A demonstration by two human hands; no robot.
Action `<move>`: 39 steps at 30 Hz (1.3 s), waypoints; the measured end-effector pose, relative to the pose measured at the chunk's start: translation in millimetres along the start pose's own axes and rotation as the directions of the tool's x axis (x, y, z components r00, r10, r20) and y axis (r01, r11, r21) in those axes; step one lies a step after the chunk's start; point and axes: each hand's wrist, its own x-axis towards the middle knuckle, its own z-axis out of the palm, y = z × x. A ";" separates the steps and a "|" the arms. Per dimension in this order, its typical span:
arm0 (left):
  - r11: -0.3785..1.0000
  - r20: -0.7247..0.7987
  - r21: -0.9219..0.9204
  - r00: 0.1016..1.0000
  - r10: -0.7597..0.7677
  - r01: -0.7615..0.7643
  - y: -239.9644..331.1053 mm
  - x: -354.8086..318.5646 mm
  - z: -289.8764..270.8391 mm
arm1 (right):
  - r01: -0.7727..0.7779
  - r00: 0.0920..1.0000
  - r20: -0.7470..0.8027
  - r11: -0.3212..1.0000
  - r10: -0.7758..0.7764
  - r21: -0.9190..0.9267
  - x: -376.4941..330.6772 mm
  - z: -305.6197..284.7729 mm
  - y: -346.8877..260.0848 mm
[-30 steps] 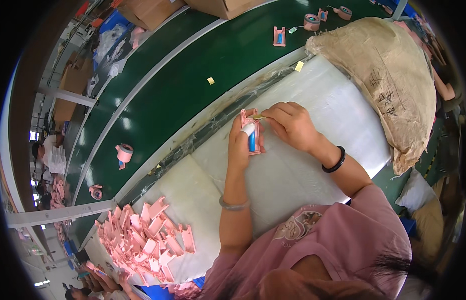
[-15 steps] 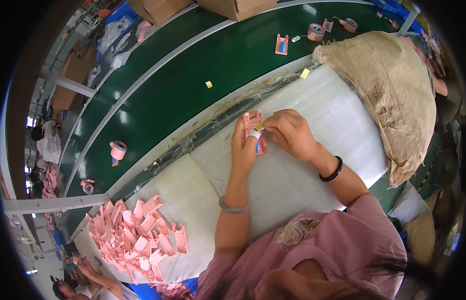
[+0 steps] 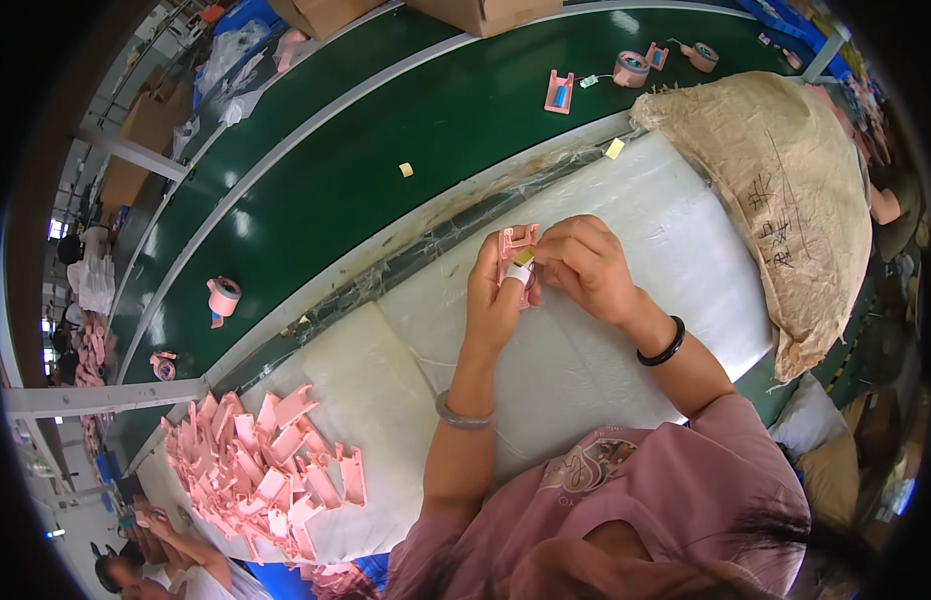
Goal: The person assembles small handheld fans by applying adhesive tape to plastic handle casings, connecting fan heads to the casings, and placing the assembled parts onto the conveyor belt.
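Observation:
My left hand (image 3: 495, 305) is closed around a small pink plastic housing (image 3: 506, 243), held upright above the padded surface. A white wrap covers the thumb that presses on its front. From the right, my right hand (image 3: 590, 272) meets it with thumb and forefinger pinched at a small yellow piece (image 3: 524, 257), which lies against the housing's opening. Whether the piece touches the inside cannot be made out. The lower part of the housing is mostly covered by my left thumb and fingers.
A heap of pink housings (image 3: 260, 470) lies left on the plastic-covered padding (image 3: 555, 370). Beyond runs a green conveyor belt (image 3: 335, 190) with pink round units (image 3: 224, 297), an open housing (image 3: 559, 92) and a yellow piece (image 3: 406, 170). A large tan sack (image 3: 775, 210) stands right.
Both hands and the pink housing have shifted slightly right. The housing has turned a little, and the blue part seen in it before is now hidden. The pinch on the yellow piece persists.

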 end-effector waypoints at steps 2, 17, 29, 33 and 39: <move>1.000 -0.005 -0.003 1.000 0.005 -0.005 -0.5 -0.5 0.2 | 0.000 1.000 -0.002 1.000 0.000 0.000 -0.2 0.5 0.1; 0.941 0.011 0.226 0.967 0.256 -0.252 -18.1 -1.7 -3.0 | 0.024 1.000 -0.010 0.999 -0.024 -0.042 2.5 -0.3 -2.2; 0.962 -0.058 0.229 0.984 0.167 -0.150 -17.7 -1.4 1.3 | 0.003 1.000 -0.009 0.997 -0.003 -0.071 2.5 -0.2 -2.4; 0.953 -0.073 0.254 0.980 0.187 -0.163 -13.9 0.8 7.5 | 0.028 1.000 -0.006 0.996 -0.028 -0.089 3.4 -4.1 0.1; 0.967 -0.137 0.239 0.983 0.125 -0.089 -8.2 0.2 15.9 | 0.042 0.999 -0.020 0.994 -0.044 -0.104 -0.9 -1.6 -1.3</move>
